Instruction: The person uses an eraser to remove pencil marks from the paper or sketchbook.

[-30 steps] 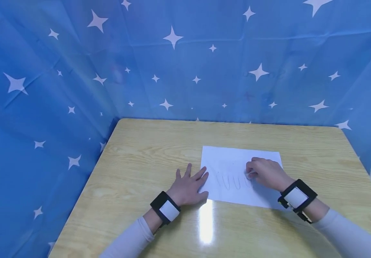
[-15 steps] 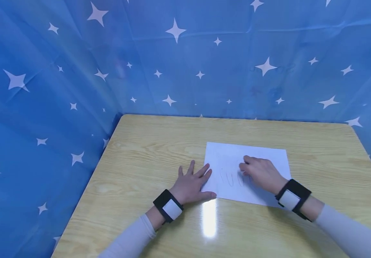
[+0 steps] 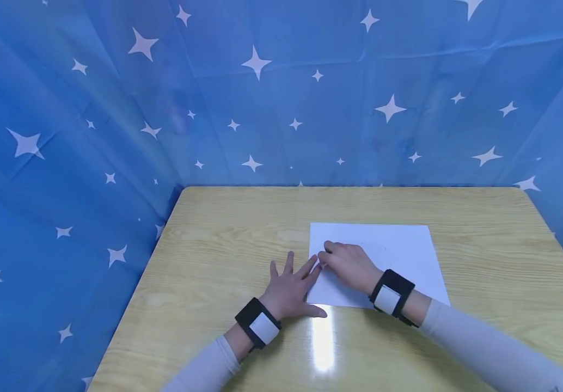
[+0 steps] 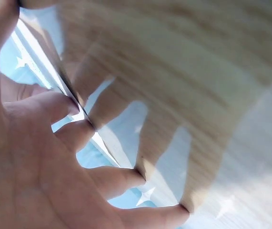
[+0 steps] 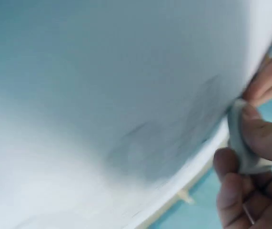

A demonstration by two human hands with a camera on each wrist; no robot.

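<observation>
A white sheet of paper (image 3: pixel 404 256) lies on the wooden table. My left hand (image 3: pixel 288 291) rests flat with fingers spread at its left edge, some fingertips over that edge and the thumb by the front left corner. My right hand (image 3: pixel 350 267) is over the left part of the sheet, close to the left fingertips. Between thumb and fingers it pinches a small whitish eraser (image 5: pixel 243 143), seen in the right wrist view against the paper. Faint dark pencil lines (image 5: pixel 138 129) and smudges show there. In the head view the right hand hides the eraser and that part of the sheet.
The light wood table (image 3: pixel 232 223) extends around the paper, with a bright reflection (image 3: pixel 323 343) in front of it. A blue curtain (image 3: pixel 281 92) with white stars stands behind and to the left. Each wrist wears a black band.
My right hand has moved left across the paper, towards the left hand, and now covers where pencil strokes showed. The left hand has stayed at the paper's edge. The head view has shifted slightly.
</observation>
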